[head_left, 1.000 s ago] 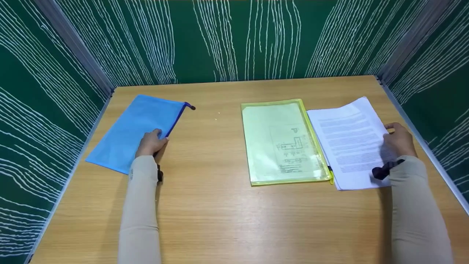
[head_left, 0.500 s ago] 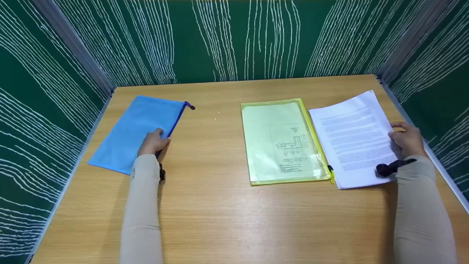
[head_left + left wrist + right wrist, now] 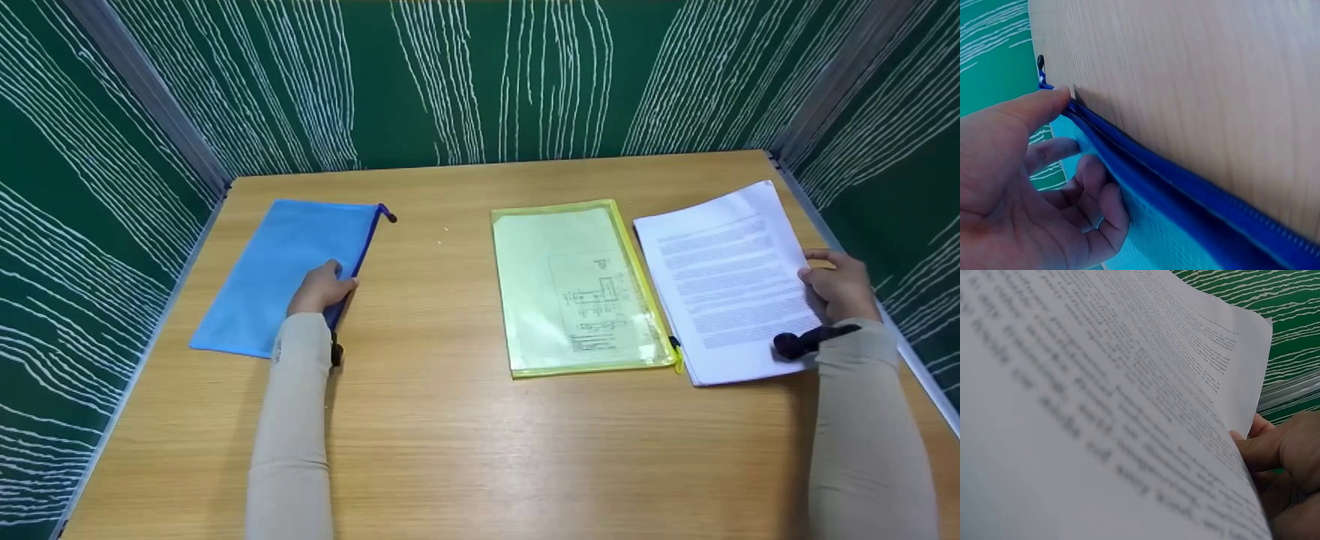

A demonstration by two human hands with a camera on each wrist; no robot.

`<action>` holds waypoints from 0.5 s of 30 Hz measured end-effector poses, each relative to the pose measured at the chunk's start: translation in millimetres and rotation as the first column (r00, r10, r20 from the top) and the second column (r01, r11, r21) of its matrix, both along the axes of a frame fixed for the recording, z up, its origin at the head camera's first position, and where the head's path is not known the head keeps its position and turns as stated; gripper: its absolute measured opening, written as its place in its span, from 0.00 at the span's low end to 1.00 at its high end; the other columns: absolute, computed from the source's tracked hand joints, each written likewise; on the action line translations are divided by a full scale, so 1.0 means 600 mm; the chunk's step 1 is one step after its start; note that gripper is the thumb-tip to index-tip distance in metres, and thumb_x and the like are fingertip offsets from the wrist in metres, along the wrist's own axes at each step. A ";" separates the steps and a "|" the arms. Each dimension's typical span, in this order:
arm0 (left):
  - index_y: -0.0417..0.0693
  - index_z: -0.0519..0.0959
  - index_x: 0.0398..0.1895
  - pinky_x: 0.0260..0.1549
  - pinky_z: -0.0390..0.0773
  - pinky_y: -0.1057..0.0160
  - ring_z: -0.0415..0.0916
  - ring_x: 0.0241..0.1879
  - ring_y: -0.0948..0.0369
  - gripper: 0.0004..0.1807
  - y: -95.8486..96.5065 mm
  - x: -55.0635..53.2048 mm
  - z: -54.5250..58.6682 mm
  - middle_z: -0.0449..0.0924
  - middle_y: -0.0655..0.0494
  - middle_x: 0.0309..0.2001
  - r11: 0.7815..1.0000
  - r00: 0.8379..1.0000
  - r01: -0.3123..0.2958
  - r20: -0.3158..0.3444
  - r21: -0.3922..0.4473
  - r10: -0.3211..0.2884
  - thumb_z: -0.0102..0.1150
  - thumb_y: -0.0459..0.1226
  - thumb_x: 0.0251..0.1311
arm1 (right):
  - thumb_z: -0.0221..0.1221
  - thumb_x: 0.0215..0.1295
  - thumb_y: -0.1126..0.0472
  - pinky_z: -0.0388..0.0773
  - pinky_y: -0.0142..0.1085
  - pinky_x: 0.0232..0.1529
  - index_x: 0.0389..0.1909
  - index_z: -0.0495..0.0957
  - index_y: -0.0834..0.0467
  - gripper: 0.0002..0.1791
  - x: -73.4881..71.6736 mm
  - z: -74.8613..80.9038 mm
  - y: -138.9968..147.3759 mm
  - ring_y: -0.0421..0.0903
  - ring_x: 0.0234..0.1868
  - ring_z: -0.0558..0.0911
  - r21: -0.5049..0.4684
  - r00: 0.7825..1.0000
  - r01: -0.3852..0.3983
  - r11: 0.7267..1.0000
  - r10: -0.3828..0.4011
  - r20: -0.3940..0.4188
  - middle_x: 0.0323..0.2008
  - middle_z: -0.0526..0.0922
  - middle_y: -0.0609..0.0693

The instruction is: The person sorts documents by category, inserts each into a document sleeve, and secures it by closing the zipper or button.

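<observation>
A blue zipper pouch (image 3: 270, 270) lies at the left of the table, dark blue zipper edge to the right. My left hand (image 3: 324, 288) grips that edge; in the left wrist view the thumb (image 3: 1050, 107) lies at the zipper (image 3: 1185, 197) and the other fingers curl against the pouch's light blue face. The zipper edge shows a gap between its two sides. On the right, my right hand (image 3: 841, 286) pinches the right edge of a stack of printed papers (image 3: 720, 285), whose far right corner bends upward. Thumb and fingers meet at the sheet's edge in the right wrist view.
Between the hands, nearer the papers, a yellow-edged clear zipper pouch (image 3: 577, 289) with a drawing sheet inside lies flat, its pull tab close to the papers. Green walls (image 3: 480, 82) with white lines surround the wooden table (image 3: 450, 435).
The papers have shifted right in my right hand, with the far corner higher. My left hand has moved slightly right, and the blue pouch's near left corner has swung right.
</observation>
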State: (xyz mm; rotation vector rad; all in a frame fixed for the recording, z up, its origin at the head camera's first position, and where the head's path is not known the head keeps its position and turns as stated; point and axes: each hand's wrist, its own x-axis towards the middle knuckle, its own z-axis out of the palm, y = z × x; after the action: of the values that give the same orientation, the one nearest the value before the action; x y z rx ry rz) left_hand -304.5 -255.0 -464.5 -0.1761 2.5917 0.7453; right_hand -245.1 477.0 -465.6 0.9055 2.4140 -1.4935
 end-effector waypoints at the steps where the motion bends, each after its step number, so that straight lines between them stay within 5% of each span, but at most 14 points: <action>1: 0.37 0.47 0.75 0.68 0.58 0.43 0.50 0.72 0.40 0.37 0.001 0.000 0.000 0.49 0.35 0.74 1.000 1.000 0.001 0.001 -0.001 -0.001 0.43 0.48 0.71 | 0.49 0.71 0.61 0.71 0.29 0.26 0.60 0.66 0.41 0.20 0.001 0.002 0.000 0.37 0.26 0.70 0.004 1.000 0.001 1.000 -0.001 -0.005 0.36 0.65 0.46; 6: 0.38 0.48 0.75 0.68 0.58 0.43 0.50 0.72 0.41 0.38 0.009 -0.003 0.000 0.48 0.36 0.74 1.000 1.000 -0.002 0.001 0.003 0.002 0.43 0.49 0.71 | 0.49 0.72 0.58 0.72 0.29 0.35 0.60 0.65 0.38 0.20 0.000 0.013 0.000 0.40 0.40 0.68 0.019 1.000 -0.002 1.000 0.002 0.026 0.44 0.63 0.45; 15: 0.37 0.51 0.74 0.65 0.63 0.44 0.57 0.70 0.42 0.36 0.024 -0.007 0.001 0.52 0.36 0.73 1.000 1.000 0.015 -0.012 0.014 -0.015 0.44 0.48 0.71 | 0.47 0.74 0.56 0.73 0.28 0.39 0.66 0.60 0.35 0.24 -0.006 0.029 -0.007 0.39 0.43 0.71 -0.019 0.999 0.009 1.000 -0.009 0.038 0.45 0.64 0.44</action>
State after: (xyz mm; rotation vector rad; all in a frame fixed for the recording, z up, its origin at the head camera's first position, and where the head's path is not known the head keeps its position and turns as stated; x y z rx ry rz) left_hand -308.6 -240.6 -464.0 -0.1483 2.5955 0.7615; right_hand -248.6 472.9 -448.4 0.9336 2.3680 -1.4856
